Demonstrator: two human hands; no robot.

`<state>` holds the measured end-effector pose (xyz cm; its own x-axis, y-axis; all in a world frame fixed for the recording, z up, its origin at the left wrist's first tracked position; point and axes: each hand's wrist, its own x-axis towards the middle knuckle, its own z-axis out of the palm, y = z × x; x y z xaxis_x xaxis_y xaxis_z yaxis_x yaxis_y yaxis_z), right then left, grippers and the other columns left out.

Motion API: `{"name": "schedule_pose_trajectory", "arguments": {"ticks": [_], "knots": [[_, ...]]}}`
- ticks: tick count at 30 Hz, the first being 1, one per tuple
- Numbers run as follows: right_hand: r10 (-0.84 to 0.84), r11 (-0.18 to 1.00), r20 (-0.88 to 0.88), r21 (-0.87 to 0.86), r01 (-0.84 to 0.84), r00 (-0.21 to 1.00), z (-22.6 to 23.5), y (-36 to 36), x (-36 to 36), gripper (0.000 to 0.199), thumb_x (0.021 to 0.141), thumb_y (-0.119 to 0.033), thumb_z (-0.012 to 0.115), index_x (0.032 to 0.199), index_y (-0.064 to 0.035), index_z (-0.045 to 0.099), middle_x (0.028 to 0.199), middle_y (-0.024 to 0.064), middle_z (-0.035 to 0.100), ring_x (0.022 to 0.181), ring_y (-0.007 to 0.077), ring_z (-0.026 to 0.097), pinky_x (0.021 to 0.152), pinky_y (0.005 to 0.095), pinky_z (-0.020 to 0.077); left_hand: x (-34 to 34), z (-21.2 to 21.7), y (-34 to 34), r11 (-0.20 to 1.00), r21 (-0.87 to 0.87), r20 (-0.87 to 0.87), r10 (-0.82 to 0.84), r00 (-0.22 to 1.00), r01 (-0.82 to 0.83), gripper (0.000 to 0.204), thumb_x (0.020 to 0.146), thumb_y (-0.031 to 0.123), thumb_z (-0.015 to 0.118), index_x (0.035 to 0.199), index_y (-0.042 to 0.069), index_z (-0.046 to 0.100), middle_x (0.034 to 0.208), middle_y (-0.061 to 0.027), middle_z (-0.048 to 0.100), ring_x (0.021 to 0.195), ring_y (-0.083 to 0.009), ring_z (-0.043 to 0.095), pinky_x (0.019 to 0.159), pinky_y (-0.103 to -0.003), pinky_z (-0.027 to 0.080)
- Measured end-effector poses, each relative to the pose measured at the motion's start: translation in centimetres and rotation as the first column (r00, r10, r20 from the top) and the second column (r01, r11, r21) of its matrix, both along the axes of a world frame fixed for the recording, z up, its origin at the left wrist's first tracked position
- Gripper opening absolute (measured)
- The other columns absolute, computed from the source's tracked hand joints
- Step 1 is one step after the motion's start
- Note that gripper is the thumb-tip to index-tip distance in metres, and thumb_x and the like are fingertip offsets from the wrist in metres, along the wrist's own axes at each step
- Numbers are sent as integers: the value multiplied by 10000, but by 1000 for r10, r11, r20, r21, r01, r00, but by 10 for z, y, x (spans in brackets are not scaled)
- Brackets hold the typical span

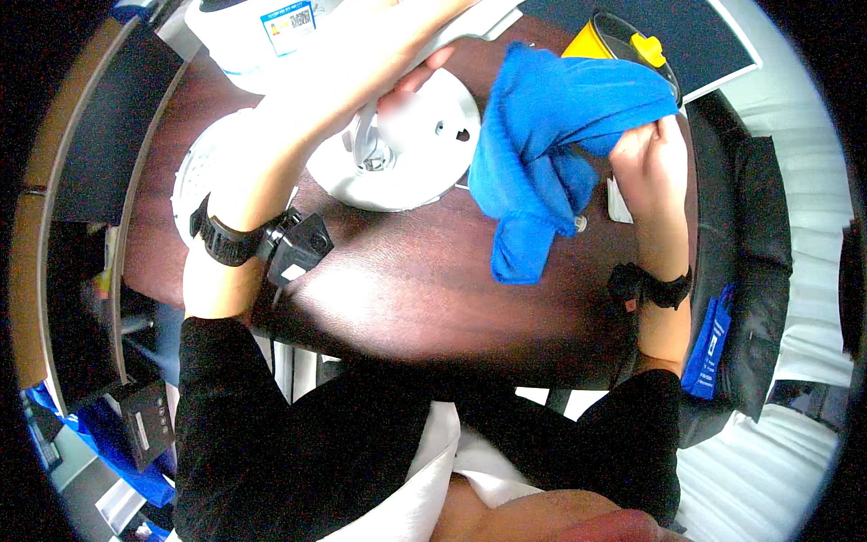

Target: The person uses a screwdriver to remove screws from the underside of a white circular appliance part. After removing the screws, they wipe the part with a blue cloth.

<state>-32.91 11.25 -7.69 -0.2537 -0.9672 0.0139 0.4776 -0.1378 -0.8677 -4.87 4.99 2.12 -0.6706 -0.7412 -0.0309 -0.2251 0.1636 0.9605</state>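
Observation:
My right hand (648, 167) grips one end of a crumpled blue cloth (528, 131), which hangs and spreads over the right of the table. My left arm reaches to the top edge, and my left hand (423, 77) is partly cut off there. Its fingers curl under a white plastic part (474, 25) of an appliance. Beneath that hand lies a round white base (388, 185) with a short stem and small openings. Part of the base is blurred. The white part's full shape is out of view.
A white appliance with a label (239, 45) stands at the back left. Another rounded white piece (203, 172) lies behind my left forearm. A yellow and black container (587, 43) is at the back right, near a dark panel. A black chair (759, 271) stands beyond the brown table (424, 298).

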Motion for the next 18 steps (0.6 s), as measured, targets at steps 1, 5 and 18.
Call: {"name": "schedule_pose_trajectory", "arguments": {"ticks": [1,5,18], "knots": [[41,998,5,-37,-41,999,0,1,-12,372,946,-254,290,1157,16,433,1188,126,488,1079,213,469,919,342,370,0,3,-4,993,56,1,-105,995,104,404,879,344,487,570,91,543,486,-15,519,424,-90,495,445,-179,422],[-43,997,135,-53,50,990,39,-3,33,465,946,-266,201,1253,56,335,1310,206,368,1215,308,361,1045,435,245,-12,-36,5,952,-244,-26,182,983,-183,576,697,619,590,732,48,523,517,10,452,403,-48,401,385,-199,320],[-134,986,135,-82,145,982,85,-3,73,400,933,-246,251,1149,27,447,1203,180,479,1122,308,450,996,446,315,-21,-48,9,986,153,-556,136,820,-60,235,784,136,568,985,45,487,697,1,524,421,-27,364,356,-167,305]]}}
